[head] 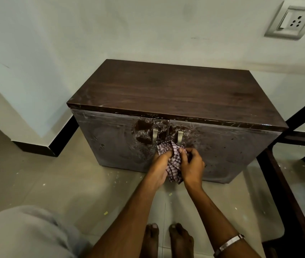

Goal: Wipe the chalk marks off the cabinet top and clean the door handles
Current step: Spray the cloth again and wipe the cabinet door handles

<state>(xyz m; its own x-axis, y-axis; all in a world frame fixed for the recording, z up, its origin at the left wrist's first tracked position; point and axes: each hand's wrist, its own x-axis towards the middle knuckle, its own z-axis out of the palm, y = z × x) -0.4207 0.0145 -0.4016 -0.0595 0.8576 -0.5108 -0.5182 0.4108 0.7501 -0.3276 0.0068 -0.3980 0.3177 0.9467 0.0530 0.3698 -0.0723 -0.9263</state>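
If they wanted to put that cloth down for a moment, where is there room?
The cabinet top is bare from the wall to its front edge. Floor left of the cabinet is open too. It is crowded at the two handles, where the left hand and right hand bunch the checked cloth.

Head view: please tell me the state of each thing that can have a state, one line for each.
Cabinet top: bare, no chalk marks visible.
Left door: closed, smeared and streaked.
Right door: closed, smeared.
Left handle: uncovered, untouched.
Right handle: uncovered; cloth reaches its lower end.
Checked cloth: bunched, held in both hands.
Left hand: fingers curled around the cloth.
Right hand: fingers curled around the cloth.
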